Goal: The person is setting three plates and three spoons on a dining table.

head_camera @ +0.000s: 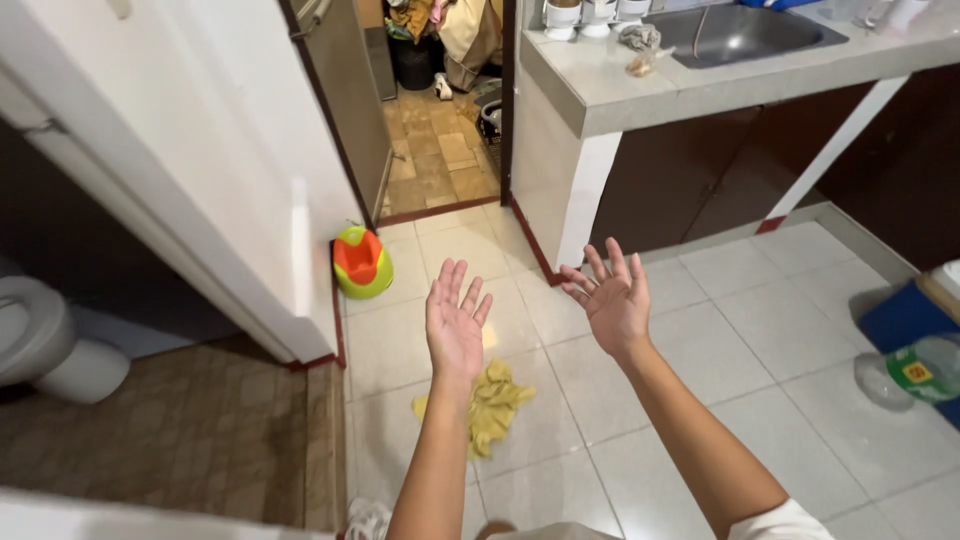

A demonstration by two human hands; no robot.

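- Head view: two hands, both empty; left hand [455, 322] and right hand [612, 300] raised palm-up, fingers spread wide.
- One crumpled yellow cloth [492, 405] on the white tile floor [780, 330], beneath the left forearm.
- One green-and-orange potty [362, 262] beside the door [200, 150].
- One toilet [40, 340], far left.
- One steel sink [740, 32] in the counter.

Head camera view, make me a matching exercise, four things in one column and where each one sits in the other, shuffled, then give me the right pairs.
Things:
1. yellow cloth
2. green and orange potty
3. toilet
4. sink

Places:
A. set into the counter at top right
B. on the brown floor behind the open door, far left
C. crumpled on the white tiles below the left hand
D. on the white tiles beside the foot of the white door

Pairs: 1-C, 2-D, 3-B, 4-A
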